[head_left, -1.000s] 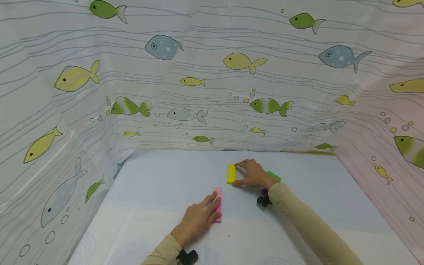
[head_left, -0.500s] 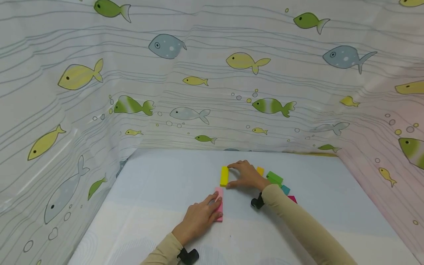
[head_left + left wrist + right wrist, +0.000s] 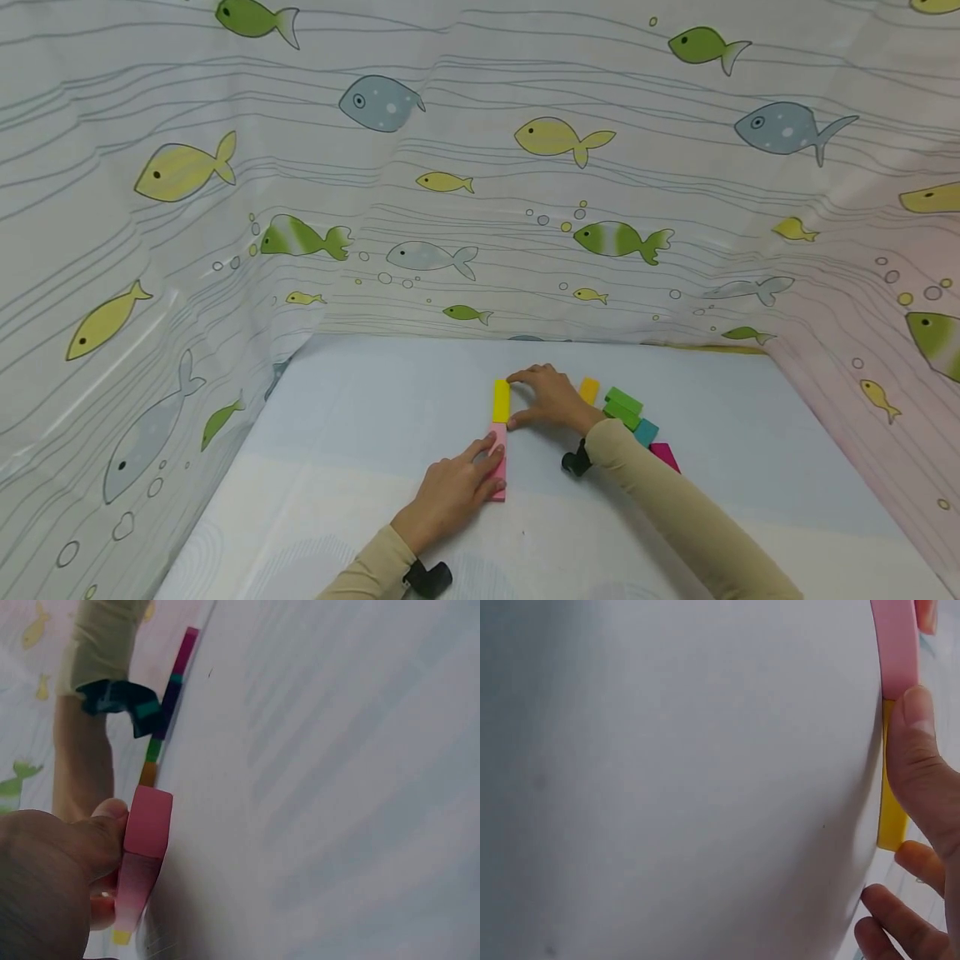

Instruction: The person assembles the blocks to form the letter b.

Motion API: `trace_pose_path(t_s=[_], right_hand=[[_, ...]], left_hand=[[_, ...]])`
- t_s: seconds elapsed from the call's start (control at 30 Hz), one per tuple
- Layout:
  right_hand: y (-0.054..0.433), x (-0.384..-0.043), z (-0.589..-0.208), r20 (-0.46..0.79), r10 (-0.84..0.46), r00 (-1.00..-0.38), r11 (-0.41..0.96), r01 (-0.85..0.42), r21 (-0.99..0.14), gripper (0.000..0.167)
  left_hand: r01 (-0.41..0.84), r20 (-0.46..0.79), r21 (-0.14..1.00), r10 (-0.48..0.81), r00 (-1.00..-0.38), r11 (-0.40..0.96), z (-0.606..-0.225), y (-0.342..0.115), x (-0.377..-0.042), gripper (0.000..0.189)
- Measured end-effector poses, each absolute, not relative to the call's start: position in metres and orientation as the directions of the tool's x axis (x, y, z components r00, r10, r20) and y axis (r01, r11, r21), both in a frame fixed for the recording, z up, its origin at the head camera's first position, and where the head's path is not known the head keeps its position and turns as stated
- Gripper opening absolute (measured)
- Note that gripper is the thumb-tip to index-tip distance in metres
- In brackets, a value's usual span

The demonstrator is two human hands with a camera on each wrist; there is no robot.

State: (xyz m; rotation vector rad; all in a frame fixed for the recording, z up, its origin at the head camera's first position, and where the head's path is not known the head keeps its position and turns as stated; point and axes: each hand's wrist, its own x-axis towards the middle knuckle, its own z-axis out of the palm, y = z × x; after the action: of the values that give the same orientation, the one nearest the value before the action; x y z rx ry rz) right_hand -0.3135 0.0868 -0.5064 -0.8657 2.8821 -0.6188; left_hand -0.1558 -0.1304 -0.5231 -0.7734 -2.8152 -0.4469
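Note:
My right hand (image 3: 553,398) pinches a yellow toy block (image 3: 501,402) between thumb and index finger, one at each end, on the table. Below it in the head view lies a pink strip (image 3: 501,432) with a seam across it, like two pink blocks end to end. My left hand (image 3: 447,493) holds this strip, thumb near its close end and fingers along it. In the right wrist view the yellow block (image 3: 893,814) meets the pink block (image 3: 897,652) end to end. The left wrist view shows the strip's near pink part (image 3: 148,821).
Right of my right hand lie an orange block (image 3: 588,391), green blocks (image 3: 622,405), a teal block (image 3: 646,432) and a magenta block (image 3: 664,457), partly behind the sleeve. A fish-printed curtain (image 3: 480,208) surrounds the pale table (image 3: 390,400).
My right hand has moved left and slightly nearer with the yellow block, bringing it into line with the pink strip. The loose blocks have come into view. My left hand has stayed on the strip.

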Motion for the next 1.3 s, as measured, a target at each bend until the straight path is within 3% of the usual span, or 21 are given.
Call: trace_pose_path(t_s=[0.37, 0.7, 1.3], right_hand=[[0.0823, -0.3146, -0.5076, 0.076, -0.549, -0.832, 0.762, -0.536, -0.364, 0.082], [0.0819, -0.3172, -0.5089, 0.047, -0.547, -0.836, 0.755, -0.516, -0.405, 0.069], [0.0810, -0.3171, -0.5084, 0.024, -0.571, -0.821, 0.753, -0.535, -0.383, 0.071]], left_hand=[[0.513, 0.243, 0.241, 0.461, -0.853, 0.824, -0.5248, -0.1304, -0.1569, 0.049], [0.507, 0.230, 0.249, 0.458, -0.859, 0.825, -0.5243, -0.1308, -0.1566, 0.049], [0.533, 0.262, 0.239, 0.475, -0.840, 0.812, -0.5265, -0.1325, -0.1572, 0.047]])
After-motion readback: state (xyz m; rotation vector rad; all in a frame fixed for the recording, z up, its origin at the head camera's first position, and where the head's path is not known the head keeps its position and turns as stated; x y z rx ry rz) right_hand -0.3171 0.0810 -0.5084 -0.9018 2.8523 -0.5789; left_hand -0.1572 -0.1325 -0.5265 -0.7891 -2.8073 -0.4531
